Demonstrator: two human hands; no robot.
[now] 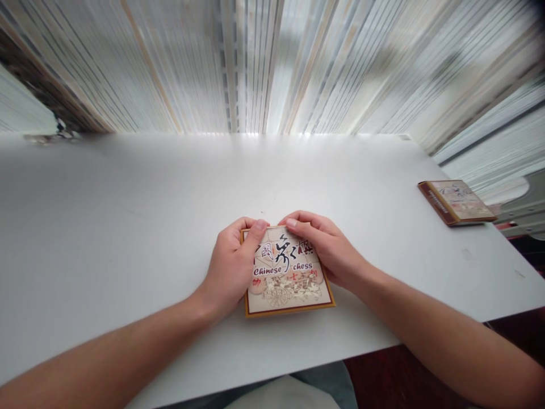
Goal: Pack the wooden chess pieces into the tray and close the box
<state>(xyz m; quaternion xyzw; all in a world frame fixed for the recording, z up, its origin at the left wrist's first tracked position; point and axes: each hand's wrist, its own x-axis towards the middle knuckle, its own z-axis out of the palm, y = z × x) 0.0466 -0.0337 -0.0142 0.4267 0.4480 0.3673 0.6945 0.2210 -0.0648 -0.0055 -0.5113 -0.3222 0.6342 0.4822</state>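
A square, flat Chinese chess box (pixel 289 292) with a cream face, dark lettering and a gold-brown border is held between my two hands near the table's front edge. My left hand (pixel 233 267) grips its left side, thumb lying on the top face near the far corner. On the opposite side my right hand (pixel 326 244) clasps it, with the thumb at the far edge. The other fingers curl behind the box and are mostly hidden. Whether its underside touches the table cannot be made out.
The white table (pixel 128 210) stretches to both sides. A second box (pixel 462 201) of similar design lies at its right edge. Striped curtains (pixel 272 62) hang along the far edge. Small items (pixel 63 132) sit at the far left. My lap (pixel 293 392) is below the front edge.
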